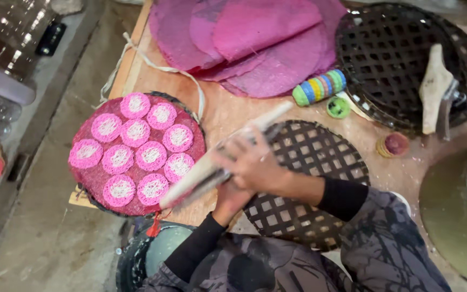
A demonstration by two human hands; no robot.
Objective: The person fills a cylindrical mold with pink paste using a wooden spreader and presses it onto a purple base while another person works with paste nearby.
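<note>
Your right hand (258, 165) clenched over a long pale tool (217, 159), your left hand (231, 197) gripping it from beneath, both above the dark woven tray (320, 157), beside the tray of pink rounds (136, 151).

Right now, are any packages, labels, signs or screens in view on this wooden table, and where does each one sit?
None show: no package, label, sign or screen.
Nearest to a container: a small round yellow-and-maroon pot, right of the dark woven lattice tray.
Striped roll in green, blue, yellow and pink, below the pink fibre sheets.
Both hands, left and right, grip a long pale blade-like tool.
</note>
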